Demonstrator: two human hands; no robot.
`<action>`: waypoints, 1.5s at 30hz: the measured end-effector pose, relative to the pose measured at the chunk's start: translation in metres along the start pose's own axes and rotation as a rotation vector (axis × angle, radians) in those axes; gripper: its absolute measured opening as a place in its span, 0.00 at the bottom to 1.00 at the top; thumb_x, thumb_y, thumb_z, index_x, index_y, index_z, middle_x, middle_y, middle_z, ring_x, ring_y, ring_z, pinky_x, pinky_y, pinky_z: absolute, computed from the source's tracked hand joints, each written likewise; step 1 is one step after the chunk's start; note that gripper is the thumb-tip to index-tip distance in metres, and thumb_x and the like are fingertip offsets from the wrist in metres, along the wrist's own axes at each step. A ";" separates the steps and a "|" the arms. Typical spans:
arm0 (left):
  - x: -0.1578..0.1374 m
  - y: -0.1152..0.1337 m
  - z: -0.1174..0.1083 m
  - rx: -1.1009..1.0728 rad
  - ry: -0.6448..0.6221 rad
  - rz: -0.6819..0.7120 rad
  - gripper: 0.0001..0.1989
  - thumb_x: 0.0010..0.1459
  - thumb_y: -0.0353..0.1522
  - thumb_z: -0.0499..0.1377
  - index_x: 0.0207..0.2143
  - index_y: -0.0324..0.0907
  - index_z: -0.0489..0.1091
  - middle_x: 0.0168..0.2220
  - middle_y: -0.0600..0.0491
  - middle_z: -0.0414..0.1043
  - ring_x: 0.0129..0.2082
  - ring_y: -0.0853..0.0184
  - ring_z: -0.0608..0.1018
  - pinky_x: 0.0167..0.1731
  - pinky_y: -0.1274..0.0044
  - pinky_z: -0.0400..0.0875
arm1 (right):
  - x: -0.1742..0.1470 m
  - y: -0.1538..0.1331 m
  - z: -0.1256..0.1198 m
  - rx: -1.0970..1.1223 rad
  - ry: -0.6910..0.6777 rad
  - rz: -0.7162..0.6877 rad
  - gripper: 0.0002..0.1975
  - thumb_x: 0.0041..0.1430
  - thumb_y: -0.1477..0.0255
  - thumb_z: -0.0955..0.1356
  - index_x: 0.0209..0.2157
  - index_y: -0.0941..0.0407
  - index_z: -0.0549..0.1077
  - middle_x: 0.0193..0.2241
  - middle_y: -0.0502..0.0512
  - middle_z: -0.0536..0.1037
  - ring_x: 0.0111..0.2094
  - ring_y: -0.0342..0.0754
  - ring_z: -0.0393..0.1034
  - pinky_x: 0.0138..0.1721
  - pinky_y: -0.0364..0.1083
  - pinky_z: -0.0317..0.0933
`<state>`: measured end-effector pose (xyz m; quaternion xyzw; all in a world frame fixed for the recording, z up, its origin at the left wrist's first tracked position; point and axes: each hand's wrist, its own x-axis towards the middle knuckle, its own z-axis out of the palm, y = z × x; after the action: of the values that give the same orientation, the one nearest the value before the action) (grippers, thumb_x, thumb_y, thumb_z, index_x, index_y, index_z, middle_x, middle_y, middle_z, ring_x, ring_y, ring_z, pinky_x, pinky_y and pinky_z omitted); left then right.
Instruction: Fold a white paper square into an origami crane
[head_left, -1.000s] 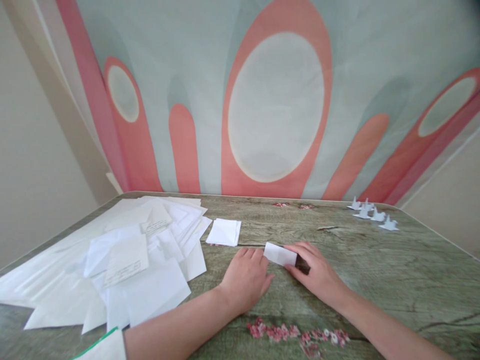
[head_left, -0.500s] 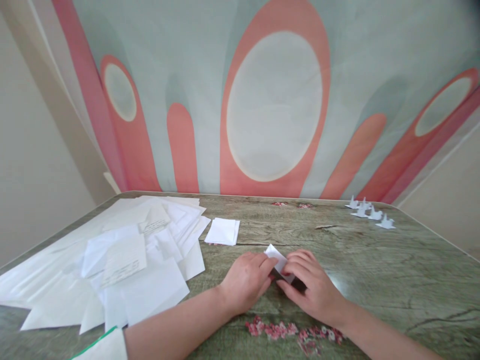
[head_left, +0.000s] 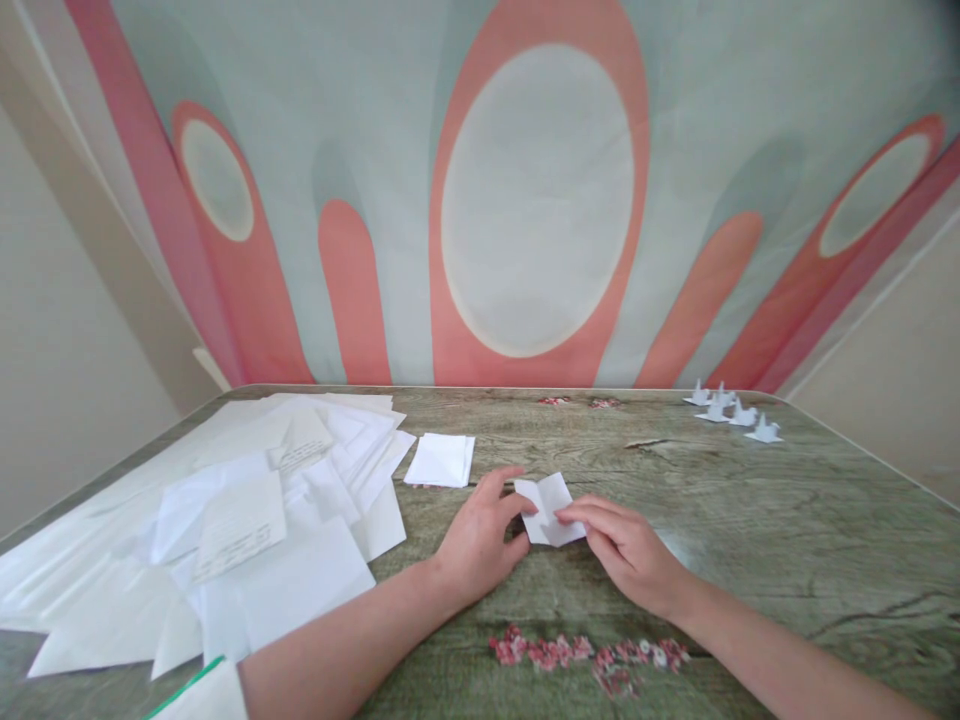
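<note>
From my end of the feed, a grey-green backdrop with coral ovals and arches (head_left: 405, 120) fills the room behind a grey-brown wood-grain tabletop (head_left: 787, 560) patterned with pink blossoms (head_left: 551, 652). Across the left side I see a sprawling heap of loose white paper sheets (head_left: 307, 570); two off-white slips (head_left: 241, 535) on it carry lines of writing (too small for me to read). My left hand (head_left: 484, 535) curls at the near-middle, a fingertip on the paper, though I cannot tell whether its grip pinches. My right hand's (head_left: 634, 550) grip, fingers close together, pinches the right edge. Beyond lies a stack of white paper squares (head_left: 440, 460). Between my hands is a small, creased white paper (head_left: 548, 503), half opened. Five folded white paper birds (head_left: 716, 407) stand far right.
</note>
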<state>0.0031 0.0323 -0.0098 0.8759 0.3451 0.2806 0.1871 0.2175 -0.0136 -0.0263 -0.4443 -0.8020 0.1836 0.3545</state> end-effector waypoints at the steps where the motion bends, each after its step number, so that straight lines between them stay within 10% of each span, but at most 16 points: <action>1: 0.000 0.000 0.000 0.022 0.002 0.008 0.11 0.49 0.25 0.58 0.37 0.42 0.71 0.55 0.47 0.58 0.55 0.61 0.61 0.53 0.69 0.59 | 0.000 0.000 0.000 0.001 0.001 -0.005 0.19 0.56 0.82 0.57 0.44 0.55 0.70 0.40 0.56 0.74 0.42 0.47 0.68 0.43 0.47 0.63; 17: -0.002 0.002 -0.003 0.282 -0.190 0.166 0.10 0.58 0.29 0.52 0.40 0.43 0.71 0.43 0.51 0.71 0.42 0.65 0.73 0.44 0.73 0.67 | 0.009 0.021 -0.009 -0.057 -0.036 -0.051 0.18 0.55 0.80 0.62 0.45 0.51 0.72 0.43 0.56 0.73 0.45 0.49 0.67 0.47 0.52 0.61; 32: 0.008 0.001 -0.005 0.082 -0.045 -0.081 0.15 0.62 0.33 0.47 0.25 0.39 0.67 0.26 0.53 0.69 0.28 0.69 0.72 0.29 0.80 0.63 | 0.015 0.013 -0.006 -0.068 0.004 0.199 0.15 0.61 0.63 0.59 0.25 0.55 0.67 0.23 0.50 0.70 0.28 0.46 0.65 0.30 0.44 0.59; 45: 0.015 -0.009 0.003 -0.048 0.077 -0.171 0.10 0.60 0.33 0.49 0.40 0.40 0.66 0.36 0.51 0.70 0.32 0.68 0.72 0.33 0.77 0.67 | 0.022 0.013 0.004 -0.136 0.078 0.268 0.11 0.60 0.65 0.60 0.28 0.55 0.68 0.25 0.50 0.70 0.29 0.47 0.65 0.31 0.45 0.57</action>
<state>0.0095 0.0490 -0.0112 0.8269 0.4190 0.3054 0.2176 0.2143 0.0117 -0.0284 -0.5771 -0.7317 0.1572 0.3268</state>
